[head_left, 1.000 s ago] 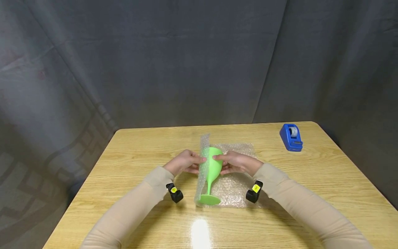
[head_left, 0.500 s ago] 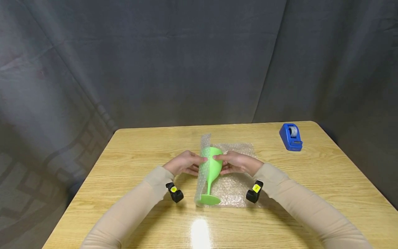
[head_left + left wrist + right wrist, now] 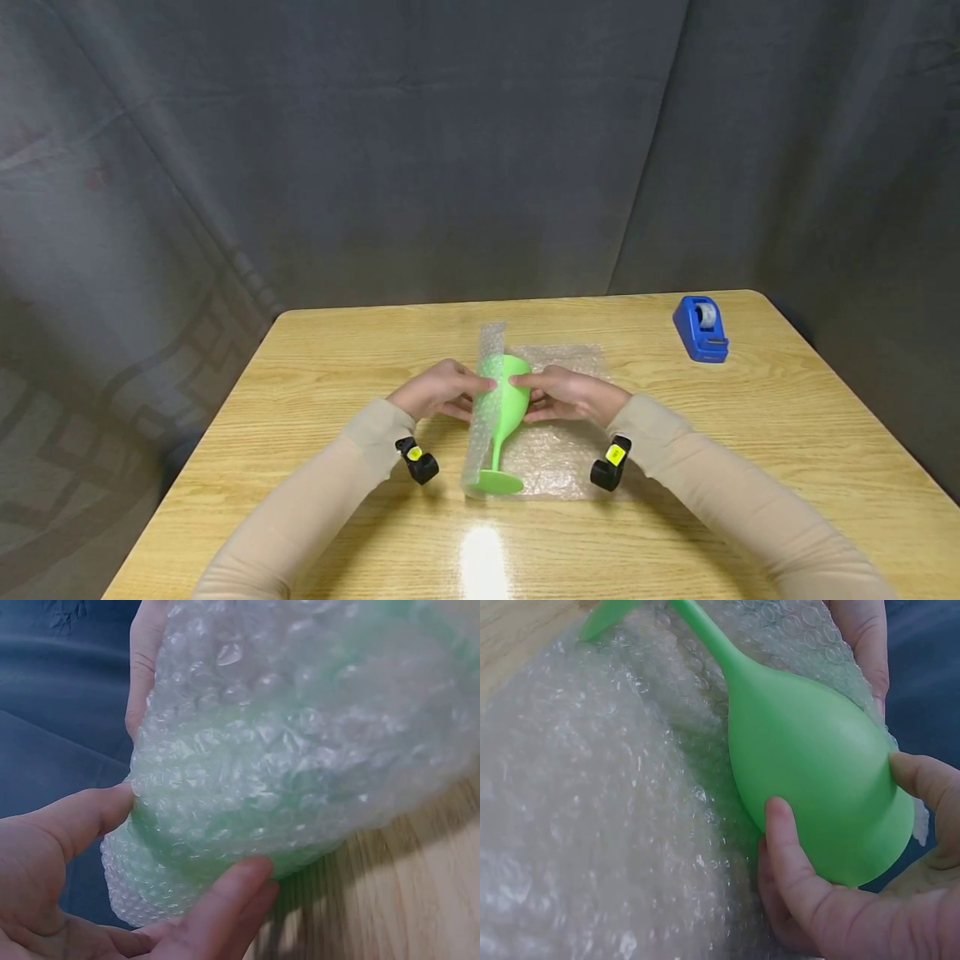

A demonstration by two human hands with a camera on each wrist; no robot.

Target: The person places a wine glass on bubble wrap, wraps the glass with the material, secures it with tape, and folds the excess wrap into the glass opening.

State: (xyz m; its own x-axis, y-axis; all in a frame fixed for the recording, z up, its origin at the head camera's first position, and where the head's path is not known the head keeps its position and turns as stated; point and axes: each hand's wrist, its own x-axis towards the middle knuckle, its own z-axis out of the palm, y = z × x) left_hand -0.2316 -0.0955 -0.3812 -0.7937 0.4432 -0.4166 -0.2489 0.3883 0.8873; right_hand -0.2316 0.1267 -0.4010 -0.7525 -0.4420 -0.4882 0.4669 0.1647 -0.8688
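Observation:
A green goblet (image 3: 513, 408) lies on its side on a sheet of bubble wrap (image 3: 558, 467), its bowl pointing away and its round foot toward me. The wrap's left part is folded up over the goblet's left side. My left hand (image 3: 442, 390) grips that folded wrap and the bowl beneath it, thumb on top. In the left wrist view the green shows through the bubble wrap (image 3: 225, 765). My right hand (image 3: 570, 393) holds the bare right side of the bowl; the right wrist view has thumb and fingers around the goblet (image 3: 810, 765) near its rim.
A blue tape dispenser (image 3: 701, 329) with a roll of clear tape stands at the back right of the wooden table (image 3: 337, 350). Dark grey curtains (image 3: 465, 167) hang behind the table and at both sides.
Both hands have shifted slightly left with the goblet and the folded wrap. The goblet's foot also sits a little farther left. Both grips look the same.

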